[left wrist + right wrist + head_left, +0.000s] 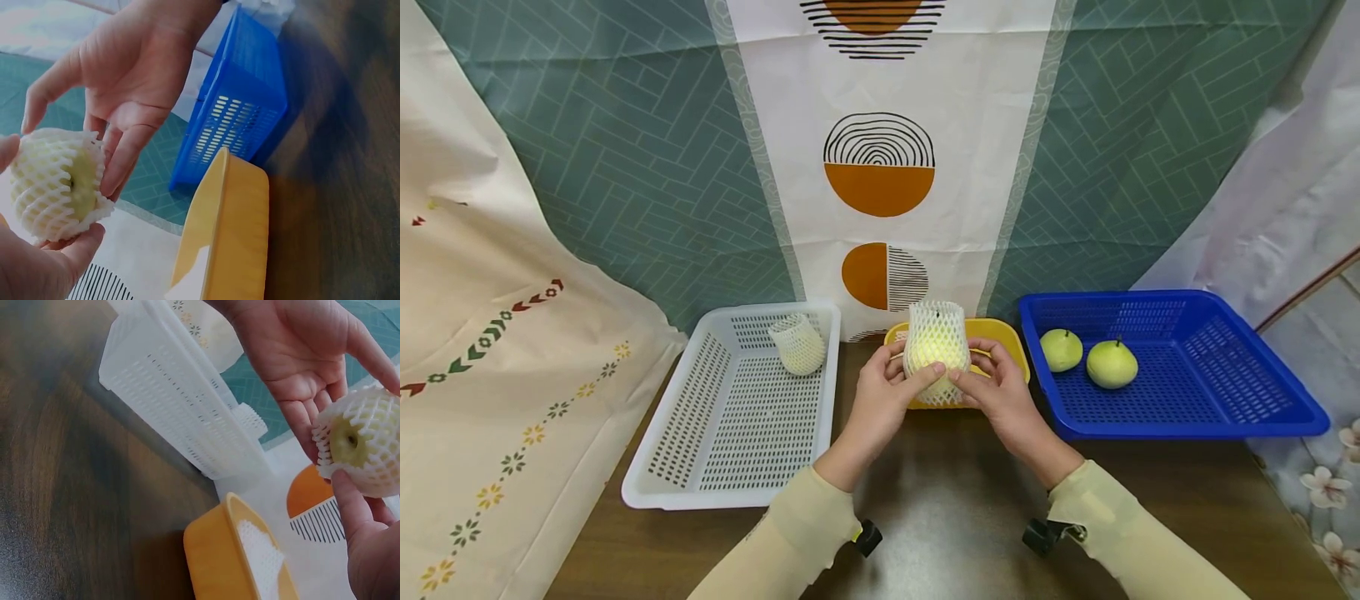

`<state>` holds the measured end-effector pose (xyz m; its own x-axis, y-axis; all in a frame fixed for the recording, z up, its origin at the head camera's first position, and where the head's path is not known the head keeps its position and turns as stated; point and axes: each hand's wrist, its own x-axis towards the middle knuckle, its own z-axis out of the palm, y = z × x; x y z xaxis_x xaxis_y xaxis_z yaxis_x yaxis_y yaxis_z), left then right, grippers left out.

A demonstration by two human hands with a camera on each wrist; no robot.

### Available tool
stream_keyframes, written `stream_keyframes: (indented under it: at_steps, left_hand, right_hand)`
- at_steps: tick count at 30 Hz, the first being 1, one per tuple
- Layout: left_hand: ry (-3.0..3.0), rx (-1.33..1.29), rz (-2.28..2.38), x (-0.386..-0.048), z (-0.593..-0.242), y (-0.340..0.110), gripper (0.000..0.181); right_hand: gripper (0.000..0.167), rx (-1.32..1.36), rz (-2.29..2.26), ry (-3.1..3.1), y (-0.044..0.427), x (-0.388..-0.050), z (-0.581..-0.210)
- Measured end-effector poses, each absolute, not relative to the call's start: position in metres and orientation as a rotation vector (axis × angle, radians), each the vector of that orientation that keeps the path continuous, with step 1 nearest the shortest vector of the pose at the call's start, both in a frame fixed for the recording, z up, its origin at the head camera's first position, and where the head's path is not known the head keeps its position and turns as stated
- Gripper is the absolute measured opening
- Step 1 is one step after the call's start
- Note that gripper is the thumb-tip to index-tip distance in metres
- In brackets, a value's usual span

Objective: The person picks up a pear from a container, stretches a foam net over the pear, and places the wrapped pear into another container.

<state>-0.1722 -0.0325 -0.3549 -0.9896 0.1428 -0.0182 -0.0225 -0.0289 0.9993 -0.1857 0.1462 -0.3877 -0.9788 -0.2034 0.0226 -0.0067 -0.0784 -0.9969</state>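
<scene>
A pear in a white foam net (937,346) is held up between both hands above the yellow basket (1017,350). The left hand (883,396) grips its left side, thumb across the front; the right hand (1003,400) grips the right side. In the left wrist view the net (44,187) leaves the pear's end (81,181) bare. The right wrist view also shows the bare end of the pear (347,440) with fingers of both hands around the net.
On the left stands a white basket (658,417) with a netted pear (800,346) at its back right. The blue basket (1195,429) on the right holds two bare pears (1112,364) (1062,350). White foam netting (259,556) lies in the yellow basket.
</scene>
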Motion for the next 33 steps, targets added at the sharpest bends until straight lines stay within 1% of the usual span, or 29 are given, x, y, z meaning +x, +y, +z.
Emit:
stream_keyframes:
  at_steps: [5,9,15,18,23,30,33]
  left_hand:
    - [2.081,0.124,2.221,-0.183,-0.374,-0.034,0.069]
    - [2.102,0.160,2.157,-0.183,-0.371,-0.039,0.064]
    - [2.310,0.279,1.909,-0.182,-0.363,-0.047,0.053]
    - [2.300,0.315,1.871,-0.183,-0.361,-0.052,0.053]
    - [2.276,0.299,1.865,-0.186,-0.360,-0.060,0.059]
    - [2.220,0.350,1.879,-0.187,-0.360,-0.070,0.058]
    - [2.212,0.354,1.866,-0.187,-0.359,-0.072,0.059]
  right_hand:
    - [0.058,-0.295,-2.210,1.966,0.147,-0.185,-0.384]
    - [0.055,-0.344,-2.189,1.963,0.147,-0.185,-0.382]
    - [0.053,-0.409,-2.155,2.018,0.150,-0.186,-0.382]
    - [0.054,-0.456,-2.146,2.059,0.149,-0.187,-0.383]
    - [0.058,-0.522,-2.140,2.068,0.146,-0.187,-0.383]
    - [0.050,-0.583,-2.128,1.985,0.143,-0.186,-0.382]
    - [0.049,-0.608,-2.108,2.008,0.140,-0.186,-0.381]
